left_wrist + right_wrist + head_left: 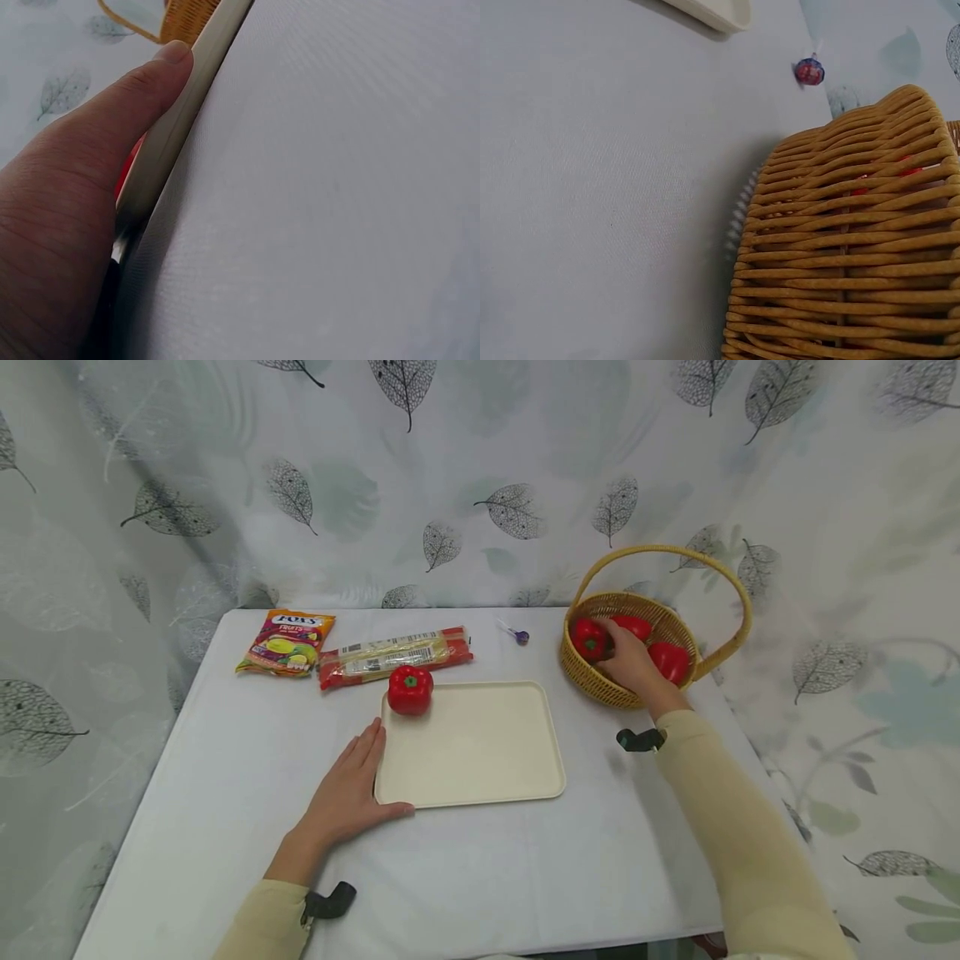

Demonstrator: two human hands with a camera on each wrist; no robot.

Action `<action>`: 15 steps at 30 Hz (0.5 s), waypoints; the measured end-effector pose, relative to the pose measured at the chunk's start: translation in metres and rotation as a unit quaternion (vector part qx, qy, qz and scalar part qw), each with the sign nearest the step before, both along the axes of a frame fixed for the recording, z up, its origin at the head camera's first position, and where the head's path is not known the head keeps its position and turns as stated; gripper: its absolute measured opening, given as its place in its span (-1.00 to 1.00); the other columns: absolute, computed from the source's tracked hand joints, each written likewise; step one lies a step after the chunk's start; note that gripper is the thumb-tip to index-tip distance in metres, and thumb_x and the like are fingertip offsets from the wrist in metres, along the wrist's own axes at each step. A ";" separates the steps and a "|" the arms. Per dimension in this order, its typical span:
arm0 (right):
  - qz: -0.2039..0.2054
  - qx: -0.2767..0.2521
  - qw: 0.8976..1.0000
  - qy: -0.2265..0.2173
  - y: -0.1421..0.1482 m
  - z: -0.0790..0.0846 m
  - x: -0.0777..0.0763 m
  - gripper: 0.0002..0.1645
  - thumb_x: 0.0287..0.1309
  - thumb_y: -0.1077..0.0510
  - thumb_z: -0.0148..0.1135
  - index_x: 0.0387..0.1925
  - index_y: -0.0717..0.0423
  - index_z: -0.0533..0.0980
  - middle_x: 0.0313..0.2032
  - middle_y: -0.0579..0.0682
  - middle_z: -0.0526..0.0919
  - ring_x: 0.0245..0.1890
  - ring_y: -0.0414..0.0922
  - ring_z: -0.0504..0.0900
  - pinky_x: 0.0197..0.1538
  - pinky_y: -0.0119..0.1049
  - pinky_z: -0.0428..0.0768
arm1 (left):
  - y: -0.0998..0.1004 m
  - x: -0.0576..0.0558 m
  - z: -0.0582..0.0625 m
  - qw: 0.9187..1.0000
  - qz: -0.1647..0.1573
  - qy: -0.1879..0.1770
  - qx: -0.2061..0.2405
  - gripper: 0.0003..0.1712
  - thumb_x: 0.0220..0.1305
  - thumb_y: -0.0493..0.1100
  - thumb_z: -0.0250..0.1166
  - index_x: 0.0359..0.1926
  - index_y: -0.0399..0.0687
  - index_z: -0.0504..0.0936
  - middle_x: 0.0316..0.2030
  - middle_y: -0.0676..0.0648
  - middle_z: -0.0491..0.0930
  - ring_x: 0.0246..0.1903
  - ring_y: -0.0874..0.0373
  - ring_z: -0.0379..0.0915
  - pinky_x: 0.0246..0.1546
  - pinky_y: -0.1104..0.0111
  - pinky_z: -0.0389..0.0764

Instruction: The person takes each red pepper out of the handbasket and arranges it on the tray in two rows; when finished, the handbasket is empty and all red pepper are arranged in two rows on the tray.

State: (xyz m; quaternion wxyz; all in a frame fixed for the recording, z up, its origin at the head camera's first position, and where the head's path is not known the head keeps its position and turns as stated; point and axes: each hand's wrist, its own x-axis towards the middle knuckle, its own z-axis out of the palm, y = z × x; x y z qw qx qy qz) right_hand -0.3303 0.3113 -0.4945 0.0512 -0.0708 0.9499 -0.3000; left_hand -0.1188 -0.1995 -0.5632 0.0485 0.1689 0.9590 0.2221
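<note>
My left hand [345, 797] rests at the left side of a cream rectangular tray [480, 747], fingers straight along that edge and thumb at the near corner. In the left wrist view the thumb lies against the tray's rim [169, 139]. One red bell pepper [410, 692] sits on the tray's far left corner. Reaching into a wicker basket [596, 685], my right hand [628, 660] grips a red bell pepper [588, 642] at the basket's left side. Two more red peppers [669, 662] lie in there. The basket's wall [840, 262] hides this hand in the right wrist view.
Behind the tray lie an orange candy bag [287, 643] and a long red-and-yellow packet [397, 657]. A wrapped lollipop [520, 635] is between packet and basket. The basket's tall handle [660, 550] arches above it, and a leaf-patterned curtain [450, 468] hangs behind the table.
</note>
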 end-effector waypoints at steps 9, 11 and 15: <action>-0.007 0.014 1.000 0.005 -0.003 -0.001 -0.004 0.02 0.34 0.32 0.43 0.69 -0.08 0.17 0.48 0.29 0.39 0.38 0.27 0.43 0.45 0.32 0.43 | 0.000 -0.001 -0.001 1.000 -0.003 0.003 -0.005 0.63 0.04 0.75 0.33 0.75 -0.23 -0.09 0.75 -0.13 -0.21 0.70 -0.04 -0.20 0.66 0.00 -0.04; -0.010 0.015 1.000 0.008 -0.003 -0.001 -0.003 0.00 0.35 0.30 0.44 0.68 -0.09 0.20 0.47 0.28 0.41 0.37 0.27 0.45 0.44 0.32 0.44 | 0.000 -0.001 -0.001 1.000 -0.003 0.004 -0.005 0.63 0.05 0.75 0.33 0.75 -0.23 -0.09 0.75 -0.13 -0.21 0.71 -0.04 -0.20 0.66 0.00 -0.05; -0.009 0.019 1.000 0.010 -0.002 -0.001 -0.004 0.01 0.33 0.28 0.49 0.67 -0.11 0.22 0.47 0.28 0.41 0.38 0.27 0.45 0.43 0.33 0.45 | -0.001 -0.001 -0.002 1.000 -0.004 0.005 -0.005 0.63 0.05 0.74 0.34 0.74 -0.24 -0.09 0.75 -0.14 -0.21 0.70 -0.06 -0.19 0.66 -0.01 -0.04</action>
